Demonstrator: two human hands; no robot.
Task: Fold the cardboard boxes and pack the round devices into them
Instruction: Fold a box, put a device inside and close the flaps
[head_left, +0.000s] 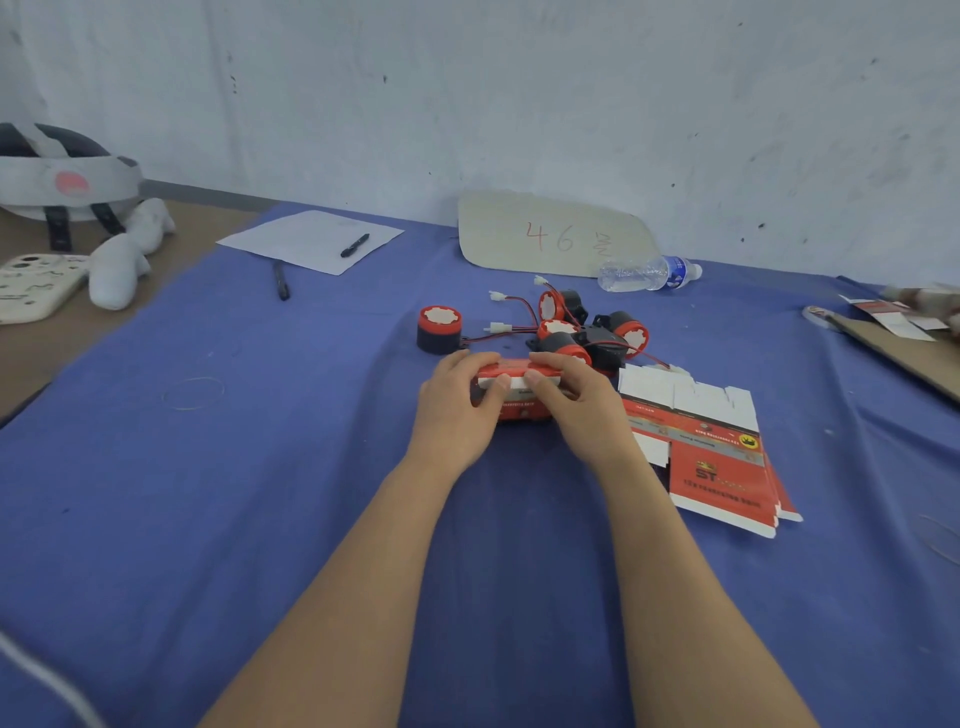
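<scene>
A small red and white cardboard box (519, 400) stands on the blue cloth at the centre. My left hand (457, 410) grips its left side and my right hand (576, 405) grips its right side, both thumbs on the white top flap. Just behind the box lies a heap of round red and black devices (587, 332) with red and black wires and white plugs. One round device (439, 329) stands upright, apart to the left. A stack of flat unfolded boxes (711, 452) lies to the right of my right hand.
A cardboard sign marked 46 (550, 236) leans on the wall beside a lying water bottle (644, 273). Paper with a pen (311, 241) and a second pen (281, 280) lie back left. A helmet (62, 176), phone (31, 286) and white toy sit far left.
</scene>
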